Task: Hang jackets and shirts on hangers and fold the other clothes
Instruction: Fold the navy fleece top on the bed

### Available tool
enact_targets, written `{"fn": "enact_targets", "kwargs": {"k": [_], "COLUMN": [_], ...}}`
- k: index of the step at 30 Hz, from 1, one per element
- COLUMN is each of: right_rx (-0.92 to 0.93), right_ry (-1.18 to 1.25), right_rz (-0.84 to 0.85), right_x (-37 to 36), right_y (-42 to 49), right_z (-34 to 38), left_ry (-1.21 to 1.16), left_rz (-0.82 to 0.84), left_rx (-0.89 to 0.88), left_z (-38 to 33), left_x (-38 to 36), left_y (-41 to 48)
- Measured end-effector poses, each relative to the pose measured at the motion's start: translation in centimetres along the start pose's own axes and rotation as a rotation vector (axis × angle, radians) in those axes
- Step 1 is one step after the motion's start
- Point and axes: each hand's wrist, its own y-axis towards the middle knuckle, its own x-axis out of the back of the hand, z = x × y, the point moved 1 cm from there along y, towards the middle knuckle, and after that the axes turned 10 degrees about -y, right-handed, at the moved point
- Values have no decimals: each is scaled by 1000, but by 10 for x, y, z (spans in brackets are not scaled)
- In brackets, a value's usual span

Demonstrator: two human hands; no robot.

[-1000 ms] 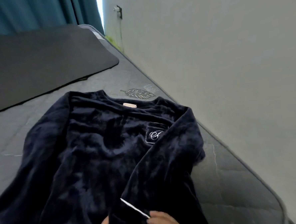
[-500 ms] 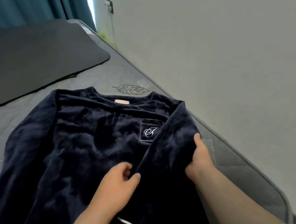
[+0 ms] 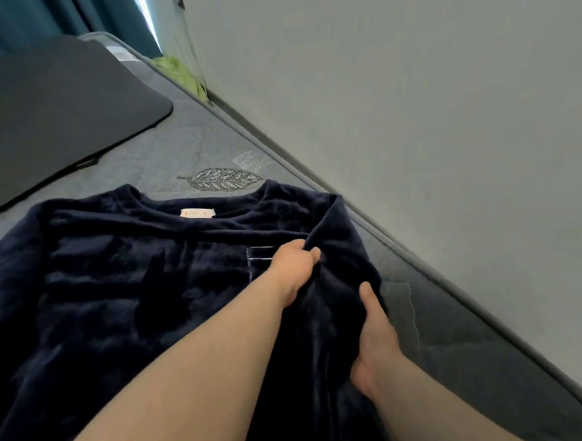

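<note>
A dark navy velvet top lies spread front-up on the grey mattress, neck towards the far end, with a small pink label inside the collar. Its right sleeve is folded over the chest and covers most of the stitched pocket. My left hand grips a fold of that sleeve near the pocket, fingers curled into the cloth. My right hand holds the sleeve's outer edge lower down, thumb on top and fingers hidden under the fabric.
A black mat covers the mattress at the far left. The grey wall runs close along the mattress's right edge. Something green lies in the far corner below teal curtains. A leaf pattern is stitched beyond the collar.
Both hands have moved up the folded sleeve from its white-trimmed cuff. My left hand now grips cloth over the pocket, hiding the logo. The view has tilted down and closer.
</note>
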Motion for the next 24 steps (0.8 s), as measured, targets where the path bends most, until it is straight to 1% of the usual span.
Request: {"fn": "enact_targets", "kwargs": {"k": [2, 3, 4, 5, 6, 7, 8, 9, 10, 12, 13, 15, 18, 20, 21, 23, 24], "right_rx": [17, 25, 31, 34, 37, 30, 23, 23, 22, 14, 14, 16, -27, -48, -33, 68, 144], "right_ry": [63, 75, 66, 47, 31, 22, 13, 4, 2, 7, 24, 73, 108, 109, 95, 31, -27], "right_rz": [-9, -30, -40, -43, -37, -37, -39, -40, -36, -32, -27, -11, 23, 44, 33, -56, -107], "right_x": [1, 1, 2, 3, 3, 4, 3, 3, 2, -1, -2, -2, -4, -7, -8, -4, 0], "right_y": [4, 4, 2, 1, 0, 1, 1, 0, -3, -7, -8, -11, -12, -14, -11, 0, 7], "right_z": [-1, 0, 2, 3, 3, 3, 3, 3, 4, 5, 6, 10, 10, 19, 32, 65, 82], "left_ry": [-175, -271, -315, -280, -178, -58, 8, 5, -81, -322, -365, -271, -8, 195, 234, 266, 294], "left_rz": [-18, -53, -100, -143, -176, -197, -199, -177, -137, -2, 51, 96, 88, 9, -55, -157, -172], "left_rx": [19, 5, -38, -102, -168, -208, -220, -211, -170, -66, -11, 49, -36, -81, -99, -138, -161], "left_z": [-6, -11, -15, -17, -15, -12, -11, -13, -12, -8, -2, 14, 37, 43, 43, 42, 39], "left_x": [8, 18, 28, 39, 48, 54, 56, 55, 52, 51, 54, 67, 85, 94, 97, 104, 105], "left_y": [9, 12, 16, 21, 25, 28, 26, 21, 14, -10, -28, -68, -109, -118, -117, -111, -107]}}
